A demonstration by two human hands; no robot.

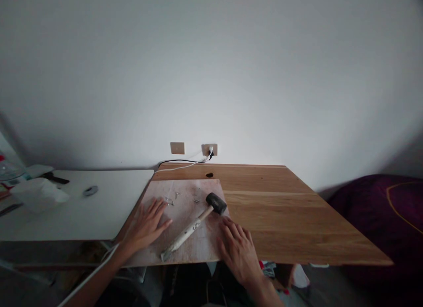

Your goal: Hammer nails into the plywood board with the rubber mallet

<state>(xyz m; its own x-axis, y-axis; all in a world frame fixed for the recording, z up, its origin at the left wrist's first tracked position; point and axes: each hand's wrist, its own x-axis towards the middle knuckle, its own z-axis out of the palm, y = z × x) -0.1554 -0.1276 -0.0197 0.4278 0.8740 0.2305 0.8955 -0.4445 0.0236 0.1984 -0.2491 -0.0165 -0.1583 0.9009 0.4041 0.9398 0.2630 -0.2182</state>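
Observation:
My left hand lies flat on the left part of a pale, stained board, fingers spread and holding nothing. My right hand rests over the board's right edge, fingers stretched out, also without anything in it. Between the two hands a mallet lies slantwise on the board. Its black head points to the far right, just beyond my right fingertips, and its worn, whitish handle runs toward me. Several small shiny metal pieces, perhaps nails or screws, are scattered near my left fingertips; they are too small to tell.
The board sits on a wooden table. On the left, a white table bears a roll of tape, a crumpled white bag and a bottle. Cables run to a wall socket. A purple beanbag stands right.

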